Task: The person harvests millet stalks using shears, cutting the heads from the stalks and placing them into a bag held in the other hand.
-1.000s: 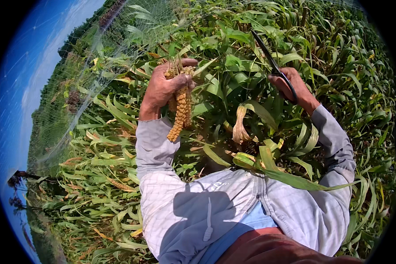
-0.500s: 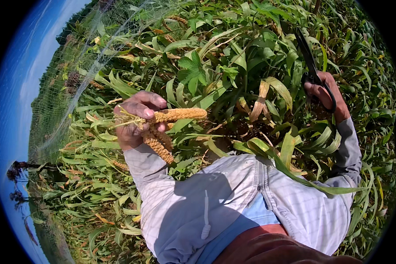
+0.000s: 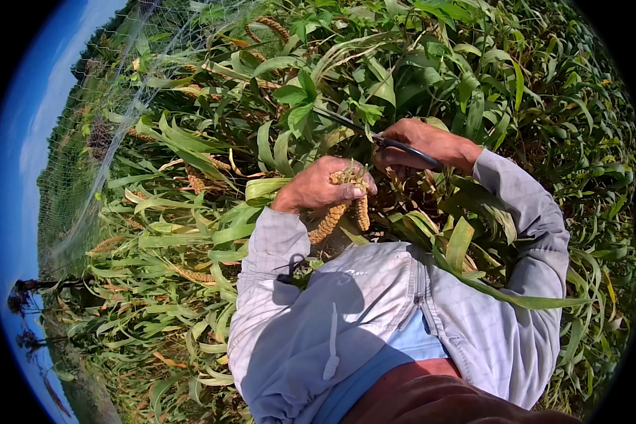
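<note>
My left hand [image 3: 321, 185] is closed around a small bunch of millet heads [image 3: 330, 222], golden and bumpy, whose ends hang below the fingers while cut stem ends show at the top of the fist. Close by on the right, my right hand [image 3: 420, 143] grips a pair of scissors [image 3: 407, 149] with dark handles. Their blades point up and left into the green leaves, just above the left hand. Leaves partly cover the blades, and I cannot tell how far apart these are.
Dense millet leaves [image 3: 212, 237] surround both arms. More millet heads [image 3: 272, 28] hang among them at the upper left, with others [image 3: 191, 274] farther down. A thin net [image 3: 120, 134] stretches along the left side. One long leaf [image 3: 516, 299] lies across my jacket.
My left hand has moved right with the millet heads and turned them downward. My right hand has swung in from the far right with the scissors, so both hands are now close together.
</note>
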`<action>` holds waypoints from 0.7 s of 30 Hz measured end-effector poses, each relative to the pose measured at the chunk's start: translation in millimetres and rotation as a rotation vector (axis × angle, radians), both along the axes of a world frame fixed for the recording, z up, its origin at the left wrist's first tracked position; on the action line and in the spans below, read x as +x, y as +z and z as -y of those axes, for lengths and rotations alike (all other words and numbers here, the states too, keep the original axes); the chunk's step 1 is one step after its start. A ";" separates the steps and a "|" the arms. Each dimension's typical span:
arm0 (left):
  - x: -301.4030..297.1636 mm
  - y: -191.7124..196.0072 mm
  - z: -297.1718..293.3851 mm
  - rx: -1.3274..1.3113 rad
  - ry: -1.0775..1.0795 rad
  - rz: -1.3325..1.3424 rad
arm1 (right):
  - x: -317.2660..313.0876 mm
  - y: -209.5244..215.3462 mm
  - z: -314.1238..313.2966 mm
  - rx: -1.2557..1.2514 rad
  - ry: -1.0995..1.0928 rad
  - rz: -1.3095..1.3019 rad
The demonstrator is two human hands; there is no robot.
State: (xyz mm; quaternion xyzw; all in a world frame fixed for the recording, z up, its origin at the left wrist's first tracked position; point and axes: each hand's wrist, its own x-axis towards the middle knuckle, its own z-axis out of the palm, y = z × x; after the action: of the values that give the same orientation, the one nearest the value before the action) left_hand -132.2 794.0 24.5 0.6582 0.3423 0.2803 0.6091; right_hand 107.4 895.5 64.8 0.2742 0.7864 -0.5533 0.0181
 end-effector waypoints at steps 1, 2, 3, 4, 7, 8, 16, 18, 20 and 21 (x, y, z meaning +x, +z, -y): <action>-3.8 -3.0 -3.6 0.068 -0.039 -0.011 | -10.2 -16.3 -10.3 -0.098 -0.102 -0.146; -3.9 9.6 -3.3 -0.006 -0.010 -0.015 | -16.7 -30.0 -26.3 -0.105 -0.201 -0.150; -6.6 15.4 -7.0 -0.114 0.036 0.018 | -20.9 -37.4 -41.0 -0.108 -0.304 -0.152; -12.0 12.3 -10.2 -0.088 0.130 0.071 | -20.0 -36.2 -49.3 -0.149 -0.477 -0.131; -26.6 8.5 -27.0 -0.032 0.395 0.323 | 36.1 -52.8 -75.3 -0.270 -0.832 -0.319; -32.2 8.5 -31.5 -0.058 0.480 0.384 | 64.8 -60.8 -80.7 -0.205 -0.883 -0.322; -43.5 -22.3 -89.5 -0.082 0.684 0.377 | 351.9 -214.1 -66.6 -0.107 -1.542 -0.096; -53.8 -17.9 -98.0 0.188 0.830 0.166 | 298.2 -180.6 -32.9 0.077 -1.390 -0.051; -58.3 -12.9 -110.4 0.418 0.927 -0.008 | 267.4 -154.7 -8.2 0.090 -1.321 -0.136; -69.4 -21.5 -127.1 0.429 0.934 -0.230 | 266.4 -145.6 -1.6 0.022 -1.313 -0.112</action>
State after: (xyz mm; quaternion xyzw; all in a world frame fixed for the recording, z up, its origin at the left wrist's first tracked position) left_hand -201.6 921.1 2.9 0.5720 0.5987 0.5116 0.2295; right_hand 373.8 897.2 -80.8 0.6679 0.4609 -0.4548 -0.3670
